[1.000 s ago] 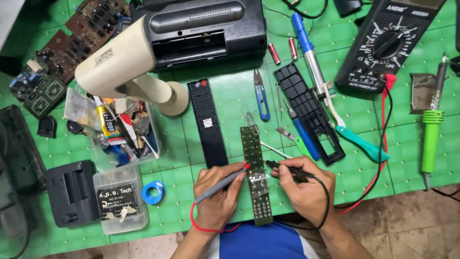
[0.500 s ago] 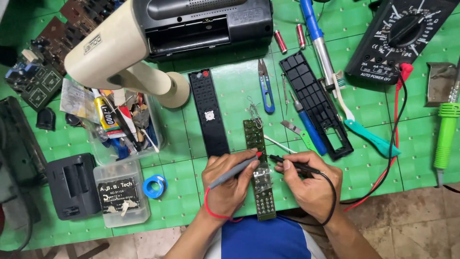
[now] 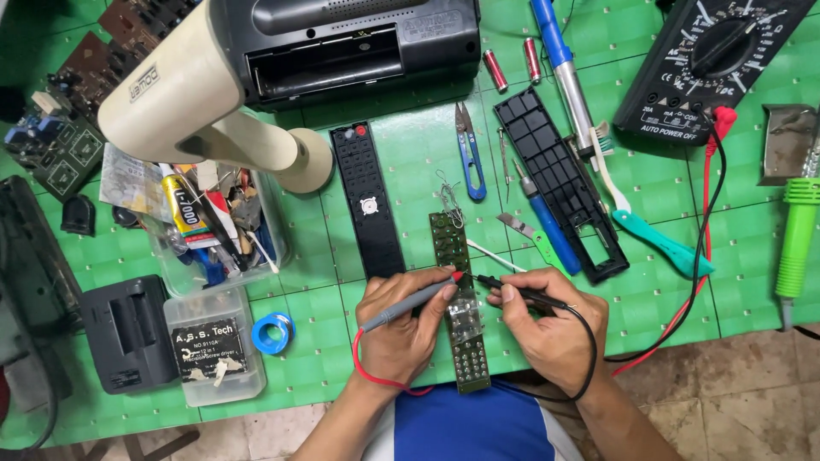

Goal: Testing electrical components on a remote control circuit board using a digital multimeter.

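Observation:
A long green remote-control circuit board [image 3: 451, 256] lies lengthwise on the green cutting mat [image 3: 649, 290] in front of me. My left hand [image 3: 401, 329] holds a grey test probe with a red tip [image 3: 410, 302], the tip resting on the board's middle. My right hand [image 3: 547, 324] grips a black test probe [image 3: 512, 290], its tip pointing at the board from the right, close to the red tip. Red and black leads [image 3: 702, 248] run from the probes to a black multimeter [image 3: 709, 60] at the top right.
The remote's black front [image 3: 369, 201] and back shell [image 3: 559, 183] lie beside the board. Blue snips [image 3: 468, 154], a blue screwdriver, teal toothbrush [image 3: 658, 243], green soldering iron [image 3: 796, 239], two batteries, a cream lamp [image 3: 205, 102], black radio [image 3: 359, 43], parts tubs [image 3: 209, 341] and spare boards crowd the mat.
The view has shifted slightly. Both hands stay on the board; the probe tips sit a little closer together near its middle.

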